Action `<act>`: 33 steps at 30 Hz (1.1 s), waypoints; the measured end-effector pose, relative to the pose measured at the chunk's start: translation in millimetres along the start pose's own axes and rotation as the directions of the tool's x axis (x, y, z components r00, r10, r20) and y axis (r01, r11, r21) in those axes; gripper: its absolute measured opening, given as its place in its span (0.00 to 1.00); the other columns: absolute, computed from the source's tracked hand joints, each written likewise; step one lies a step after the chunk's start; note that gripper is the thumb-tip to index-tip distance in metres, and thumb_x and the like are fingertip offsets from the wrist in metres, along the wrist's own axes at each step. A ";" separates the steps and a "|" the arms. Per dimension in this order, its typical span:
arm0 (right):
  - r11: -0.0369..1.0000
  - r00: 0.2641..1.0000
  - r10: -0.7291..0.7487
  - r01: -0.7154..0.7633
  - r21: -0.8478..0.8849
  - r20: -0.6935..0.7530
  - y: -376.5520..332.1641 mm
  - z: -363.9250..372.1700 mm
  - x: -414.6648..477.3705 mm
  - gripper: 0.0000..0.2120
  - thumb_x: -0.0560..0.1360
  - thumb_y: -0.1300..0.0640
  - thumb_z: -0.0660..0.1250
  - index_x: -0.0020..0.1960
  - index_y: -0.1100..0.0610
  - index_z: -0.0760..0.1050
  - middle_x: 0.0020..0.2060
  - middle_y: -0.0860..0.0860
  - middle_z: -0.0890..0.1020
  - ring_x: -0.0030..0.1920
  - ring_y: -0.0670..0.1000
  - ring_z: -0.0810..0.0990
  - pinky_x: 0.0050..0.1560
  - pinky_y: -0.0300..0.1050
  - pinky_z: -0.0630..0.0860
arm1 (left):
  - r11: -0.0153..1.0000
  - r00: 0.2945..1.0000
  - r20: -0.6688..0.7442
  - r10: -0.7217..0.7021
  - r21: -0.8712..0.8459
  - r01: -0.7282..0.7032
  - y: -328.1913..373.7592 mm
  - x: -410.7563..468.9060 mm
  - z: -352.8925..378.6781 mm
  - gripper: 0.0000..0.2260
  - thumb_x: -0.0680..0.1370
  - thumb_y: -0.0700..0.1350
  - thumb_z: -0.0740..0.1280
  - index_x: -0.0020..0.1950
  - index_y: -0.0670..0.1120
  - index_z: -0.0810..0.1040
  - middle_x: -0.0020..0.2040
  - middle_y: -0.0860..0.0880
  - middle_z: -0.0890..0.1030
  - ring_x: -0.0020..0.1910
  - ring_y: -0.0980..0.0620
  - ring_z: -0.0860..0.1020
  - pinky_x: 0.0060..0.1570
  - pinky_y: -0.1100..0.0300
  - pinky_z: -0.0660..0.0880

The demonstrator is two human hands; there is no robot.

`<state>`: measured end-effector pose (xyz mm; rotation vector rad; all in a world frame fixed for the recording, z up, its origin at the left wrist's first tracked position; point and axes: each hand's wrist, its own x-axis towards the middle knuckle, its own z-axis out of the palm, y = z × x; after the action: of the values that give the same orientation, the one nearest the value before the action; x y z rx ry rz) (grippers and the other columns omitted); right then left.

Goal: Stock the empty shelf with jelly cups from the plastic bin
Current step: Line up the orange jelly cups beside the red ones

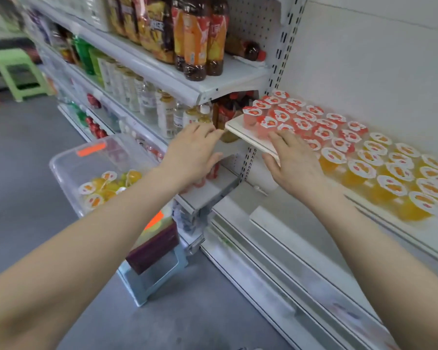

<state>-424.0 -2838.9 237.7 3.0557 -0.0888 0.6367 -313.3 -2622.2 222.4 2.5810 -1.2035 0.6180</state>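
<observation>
The white shelf (239, 127) on the right carries several rows of jelly cups: red ones (301, 120) at its left end, orange ones (390, 178) further right. My right hand (295, 161) lies with straight fingers over the shelf's front edge, its fingertips touching the nearest red cups and its thumb below the edge. My left hand (195, 150) hovers open and empty just left of the shelf's corner. At the lower left stands the clear plastic bin (66, 165), with several orange jelly cups (104, 185) inside.
The bin rests on a light blue stool (147, 281) beside a dark red box (152, 246). Brown drink bottles (197, 44) fill the upper left shelf, with clear bottles (147, 102) below. A green stool (18, 72) stands far left on the grey floor.
</observation>
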 end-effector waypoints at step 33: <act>0.727 0.537 -0.685 0.459 0.510 0.493 -326.4 375.6 223.8 0.26 0.79 0.52 0.61 0.76 0.53 0.61 0.68 0.55 0.71 0.65 0.58 0.71 0.64 0.53 0.71 | 0.635 0.621 0.137 -0.772 0.191 0.748 -294.0 -195.8 132.4 0.19 0.72 0.45 0.72 0.62 0.43 0.78 0.57 0.43 0.79 0.61 0.40 0.74 0.64 0.45 0.70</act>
<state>-50.0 -2536.1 -19.4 3.0908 1.1024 -0.5474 -162.7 -2352.0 6.4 2.9373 0.0123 0.2194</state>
